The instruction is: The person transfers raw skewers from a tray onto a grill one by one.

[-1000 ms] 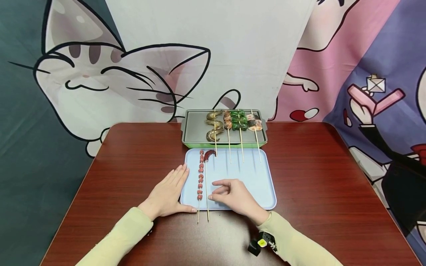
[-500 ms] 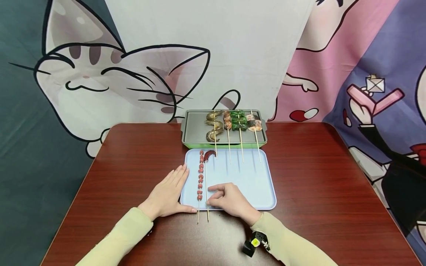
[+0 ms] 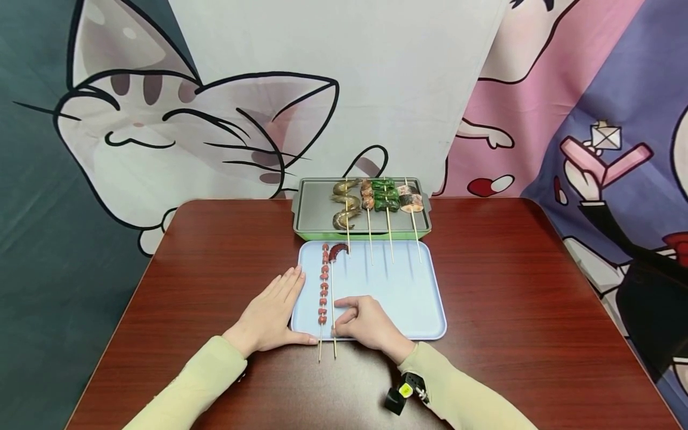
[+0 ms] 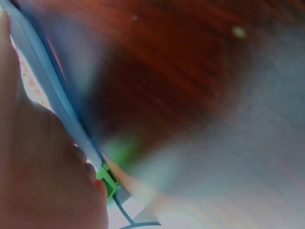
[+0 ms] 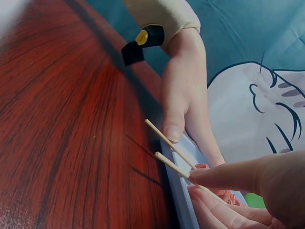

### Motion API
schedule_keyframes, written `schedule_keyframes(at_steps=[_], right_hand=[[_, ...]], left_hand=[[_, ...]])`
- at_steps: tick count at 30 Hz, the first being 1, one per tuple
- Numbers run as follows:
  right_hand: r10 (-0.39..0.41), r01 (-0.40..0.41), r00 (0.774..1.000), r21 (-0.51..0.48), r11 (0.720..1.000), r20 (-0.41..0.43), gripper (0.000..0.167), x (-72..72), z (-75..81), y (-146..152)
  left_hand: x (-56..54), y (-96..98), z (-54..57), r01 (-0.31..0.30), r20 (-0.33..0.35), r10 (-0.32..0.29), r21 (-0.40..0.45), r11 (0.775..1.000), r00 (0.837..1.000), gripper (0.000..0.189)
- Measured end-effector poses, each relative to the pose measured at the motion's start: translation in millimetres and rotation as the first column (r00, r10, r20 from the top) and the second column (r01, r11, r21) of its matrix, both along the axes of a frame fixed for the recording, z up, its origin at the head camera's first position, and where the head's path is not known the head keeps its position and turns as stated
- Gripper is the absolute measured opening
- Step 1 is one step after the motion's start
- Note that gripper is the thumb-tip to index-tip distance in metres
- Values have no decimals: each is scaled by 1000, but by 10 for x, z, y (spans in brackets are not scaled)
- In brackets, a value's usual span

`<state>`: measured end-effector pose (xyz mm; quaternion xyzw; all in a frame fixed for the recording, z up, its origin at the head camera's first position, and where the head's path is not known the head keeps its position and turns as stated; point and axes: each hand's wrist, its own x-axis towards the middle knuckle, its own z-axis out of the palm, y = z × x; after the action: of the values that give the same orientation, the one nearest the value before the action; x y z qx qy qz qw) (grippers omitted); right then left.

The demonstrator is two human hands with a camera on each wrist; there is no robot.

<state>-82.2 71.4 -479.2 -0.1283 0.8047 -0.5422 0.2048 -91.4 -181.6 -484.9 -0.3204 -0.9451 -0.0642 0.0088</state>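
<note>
A light blue tray [image 3: 419, 310] lies on the table with two skewers on its left part. My left hand [image 3: 271, 310] rests flat along the tray's left edge, fingers straight, thumb at the front rim. Beside it is a skewer of small red pieces [image 3: 324, 285], its stick poking past the front rim. To the right lies a skewer with a curved dark red piece [image 3: 337, 251] at its far end. My right hand [image 3: 371, 322] pinches that stick low down, near the front rim; the right wrist view shows the thumb [image 5: 209, 176] against the stick [image 5: 171, 164].
Behind the tray, a grey grill plate with a green base [image 3: 317, 206] holds shrimp [image 3: 344, 220], brown meat [image 3: 367, 194], green vegetable [image 3: 386, 194] and fish-like [image 3: 411, 200] skewers. Their sticks overhang the tray. A printed cloth hangs behind the brown table [image 3: 510, 286].
My right hand has moved left and a little nearer, and its thumb and fingers have closed on the dark red skewer's stick, which shifted slightly left. My left hand has stayed still.
</note>
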Motion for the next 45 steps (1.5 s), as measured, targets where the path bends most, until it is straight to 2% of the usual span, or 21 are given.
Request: schedule_keyframes(at_steps=[9, 13, 16, 18, 23, 26, 34, 45], right_hand=[[-17, 22, 997, -77, 997, 69, 51, -1, -1, 37], [-36, 70, 982, -185, 980, 185, 54, 9, 15, 58], [-42, 111, 962, -249, 962, 269, 55, 21, 30, 76], [-39, 120, 956, -267, 956, 289, 55, 29, 39, 89], [-28, 117, 954, -287, 951, 297, 55, 47, 59, 113], [-27, 114, 956, -285, 952, 293, 55, 51, 66, 125], [-24, 104, 961, -279, 955, 277, 55, 58, 85, 162], [3, 46, 978, -226, 973, 209, 55, 87, 146, 184]], left_hand=[[4, 1, 2, -4, 7, 4, -5, 1000, 1000, 128], [4, -6, -19, 3, -2, -2, 21, 1000, 1000, 127], [-7, -26, -85, 1, -16, -1, 17, 1000, 1000, 128], [-16, -39, -133, 1, -27, -1, 16, 1000, 1000, 128], [-17, -49, -162, 11, -36, -10, 41, 999, 999, 129], [-2, -33, -107, 13, -24, -12, 61, 998, 1000, 128], [14, 3, -2, -2, -5, 2, 5, 1000, 1000, 127], [4, -6, -20, 2, -12, -1, 16, 1000, 1000, 127]])
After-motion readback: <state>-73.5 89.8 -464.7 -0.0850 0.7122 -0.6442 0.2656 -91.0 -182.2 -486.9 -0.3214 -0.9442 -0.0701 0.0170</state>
